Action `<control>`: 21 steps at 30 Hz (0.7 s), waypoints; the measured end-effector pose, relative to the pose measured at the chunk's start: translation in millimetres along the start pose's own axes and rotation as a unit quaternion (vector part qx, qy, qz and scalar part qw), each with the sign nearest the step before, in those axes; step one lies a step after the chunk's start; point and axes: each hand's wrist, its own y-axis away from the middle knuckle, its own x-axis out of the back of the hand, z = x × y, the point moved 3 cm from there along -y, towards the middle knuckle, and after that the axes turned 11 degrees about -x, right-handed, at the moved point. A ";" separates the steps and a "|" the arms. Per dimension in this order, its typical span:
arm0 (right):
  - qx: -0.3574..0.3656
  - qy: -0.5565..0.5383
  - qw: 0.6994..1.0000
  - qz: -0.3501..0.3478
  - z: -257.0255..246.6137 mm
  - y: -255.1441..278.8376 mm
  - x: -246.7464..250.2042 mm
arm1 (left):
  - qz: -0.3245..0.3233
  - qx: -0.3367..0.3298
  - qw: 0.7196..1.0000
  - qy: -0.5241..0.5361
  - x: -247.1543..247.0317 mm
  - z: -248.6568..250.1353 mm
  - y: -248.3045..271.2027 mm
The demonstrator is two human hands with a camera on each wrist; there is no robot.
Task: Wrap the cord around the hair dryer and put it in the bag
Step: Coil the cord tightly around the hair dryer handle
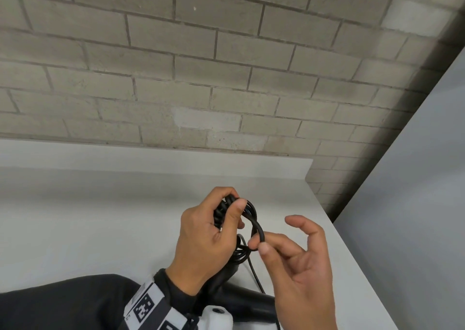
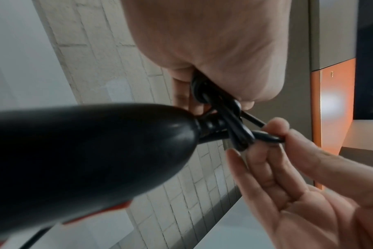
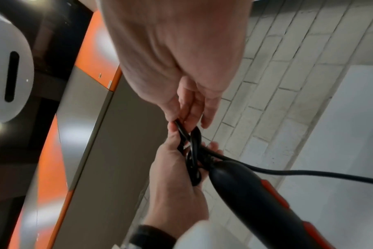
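Note:
The black hair dryer has orange-red trim on its handle; in the head view only part of it shows below my hands. Its black cord is gathered into several loops at the handle's end. My left hand grips the bundle of loops. My right hand pinches one strand between thumb and forefinger, the other fingers spread. A loose run of cord trails off to the right. No bag is in view.
My hands are above a white counter that meets a grey brick wall. A grey panel stands at the right. The wrist views show an orange-and-grey cabinet and a white rounded dispenser.

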 end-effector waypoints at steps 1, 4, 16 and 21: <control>-0.010 -0.012 1.000 -0.002 -1.7 -1.1 1.8 | -0.003 -0.008 1.000 -0.005 0.2 0.3 -0.5; -0.092 -0.093 0.991 -0.034 -8.3 -6.4 6.9 | -0.016 -0.031 0.999 -0.015 1.0 1.4 -1.2; -0.160 -0.227 0.955 -0.103 -10.4 -8.1 14.2 | -0.002 0.012 1.000 0.008 -1.7 -4.8 -0.5; 0.009 -0.019 0.997 -0.077 19.8 2.9 7.9 | 0.011 0.004 1.000 -0.009 -4.3 -2.2 0.6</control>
